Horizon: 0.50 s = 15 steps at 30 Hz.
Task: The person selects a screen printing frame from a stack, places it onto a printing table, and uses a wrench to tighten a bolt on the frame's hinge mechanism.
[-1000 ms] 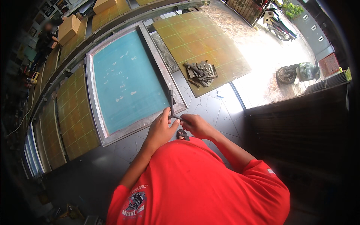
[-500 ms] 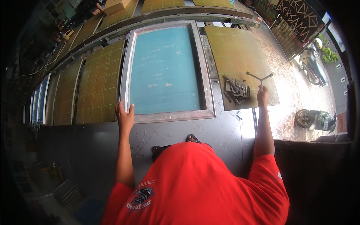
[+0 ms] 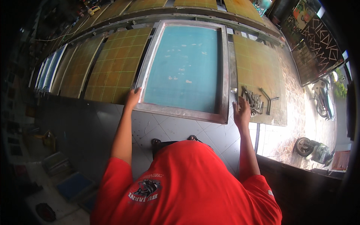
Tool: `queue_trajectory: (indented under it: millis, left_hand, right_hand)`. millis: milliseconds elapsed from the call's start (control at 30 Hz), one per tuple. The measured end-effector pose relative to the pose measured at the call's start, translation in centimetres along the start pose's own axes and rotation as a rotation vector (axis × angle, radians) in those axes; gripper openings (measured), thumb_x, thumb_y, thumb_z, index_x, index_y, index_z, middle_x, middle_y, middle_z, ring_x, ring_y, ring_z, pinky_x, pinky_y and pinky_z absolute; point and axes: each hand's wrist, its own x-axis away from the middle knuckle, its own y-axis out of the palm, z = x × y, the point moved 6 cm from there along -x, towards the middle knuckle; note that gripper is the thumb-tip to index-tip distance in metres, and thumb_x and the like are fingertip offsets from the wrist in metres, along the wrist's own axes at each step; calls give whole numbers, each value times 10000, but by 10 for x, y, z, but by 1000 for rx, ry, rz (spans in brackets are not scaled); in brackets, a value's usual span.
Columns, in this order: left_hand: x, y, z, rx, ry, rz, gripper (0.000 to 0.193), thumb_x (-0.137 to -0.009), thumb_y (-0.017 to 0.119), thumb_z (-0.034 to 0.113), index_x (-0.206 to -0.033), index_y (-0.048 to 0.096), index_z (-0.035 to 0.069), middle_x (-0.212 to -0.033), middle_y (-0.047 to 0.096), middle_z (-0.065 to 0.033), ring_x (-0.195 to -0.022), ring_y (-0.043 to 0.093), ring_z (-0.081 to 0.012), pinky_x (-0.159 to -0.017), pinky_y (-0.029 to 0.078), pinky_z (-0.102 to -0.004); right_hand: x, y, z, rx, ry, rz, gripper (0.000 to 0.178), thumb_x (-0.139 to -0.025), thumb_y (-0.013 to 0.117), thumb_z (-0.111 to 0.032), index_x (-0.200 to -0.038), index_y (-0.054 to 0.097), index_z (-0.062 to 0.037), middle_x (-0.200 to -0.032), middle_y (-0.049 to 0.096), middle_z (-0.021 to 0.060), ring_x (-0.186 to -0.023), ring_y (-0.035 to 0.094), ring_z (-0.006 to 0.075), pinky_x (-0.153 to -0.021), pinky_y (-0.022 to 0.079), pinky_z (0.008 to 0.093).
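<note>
A silk screen printing frame (image 3: 227, 75) with a blue-green mesh (image 3: 180, 90) lies in front of me, pale marks scattered over the mesh. My left hand (image 3: 133, 98) grips its near left corner, thumb on top of the edge. Just beyond the frame's right side, my right hand (image 3: 242, 112) is raised with fingers apart and nothing visible in it. A Y-shaped socket wrench (image 3: 268, 100) rests on the yellow-brown board to the right. Beside it is a heap of dark metal tools and parts (image 3: 254, 102), close to my right fingers.
Gridded yellow-brown boards (image 3: 114, 63) line the table to the left, with another board (image 3: 258, 63) to the right. A long rail (image 3: 150, 15) runs behind. Grey tiles (image 3: 165, 125) cover the floor at my feet. Motorbikes (image 3: 315, 150) stand outside at right.
My right hand has let go of the Y-shaped wrench, now lying on the board, and has moved left toward the frame. My left hand stays on the frame. The view has shifted.
</note>
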Motion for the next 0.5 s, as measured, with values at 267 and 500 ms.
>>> queue_trajectory:
  millis: [267,500]
  left_hand:
    - [0,1,8,57,-99,67,682,-853,436,572,-824,623,-83,-810,618,-292,-847,613,-424,-722,469,-438]
    - [24,-58,-6,116,-96,114,669,-909,358,535,-870,594,-89,-907,596,-305,-914,576,-439,-795,441,-442]
  right_hand:
    - [26,69,30,-319,353,-94,595,-896,543,-319,-1274,376,109,-1228,484,289,-1152,487,350,-954,382,373]
    - [52,47,-42,-546,596,-184,498,-944,463,-262,-1311,368,61,-1255,479,186,-1157,462,236,-971,344,309]
